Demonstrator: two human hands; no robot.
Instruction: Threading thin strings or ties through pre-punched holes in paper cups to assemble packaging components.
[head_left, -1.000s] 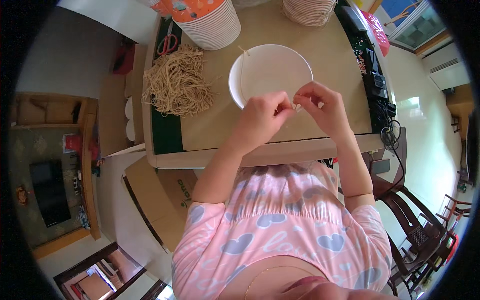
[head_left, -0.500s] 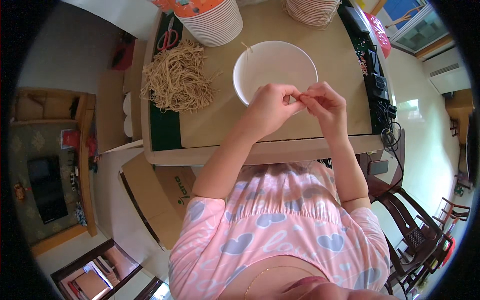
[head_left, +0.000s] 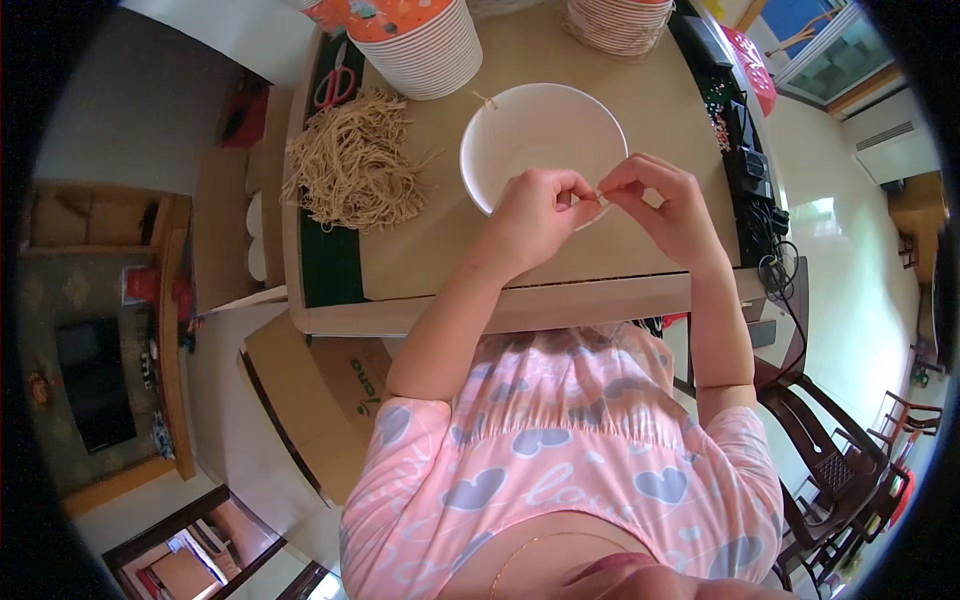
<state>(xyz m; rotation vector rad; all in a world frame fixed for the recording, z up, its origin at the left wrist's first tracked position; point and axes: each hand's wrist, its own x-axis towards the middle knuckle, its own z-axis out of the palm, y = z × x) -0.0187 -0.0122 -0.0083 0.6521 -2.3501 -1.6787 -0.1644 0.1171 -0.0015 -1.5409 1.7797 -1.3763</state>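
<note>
In front of me on the table stands a white round paper tub [head_left: 540,110], its inside facing up. A short beige string end [head_left: 485,100] sticks out at its far left rim. My left hand [head_left: 533,215] is closed in a pinch over the near right rim. Opposite it, my right hand [head_left: 668,205] pinches too, thumb and fingertips almost touching the left ones. A small pale piece of string shows between the fingertips; most of it is hidden by the fingers. To the left lies a loose heap of beige strings [head_left: 360,165].
Red-handled scissors [head_left: 335,88] lie beyond the heap. A stack of orange and white tubs [head_left: 425,55] stands at the far left, another stack [head_left: 620,25] at the far right. Black adapters and cables [head_left: 755,175] line the right edge. An open cardboard box [head_left: 330,400] sits below the table's left side.
My right hand has shifted slightly right and its fingers have arched more. The left hand stays at the rim. The tub sits slightly further left in view.
</note>
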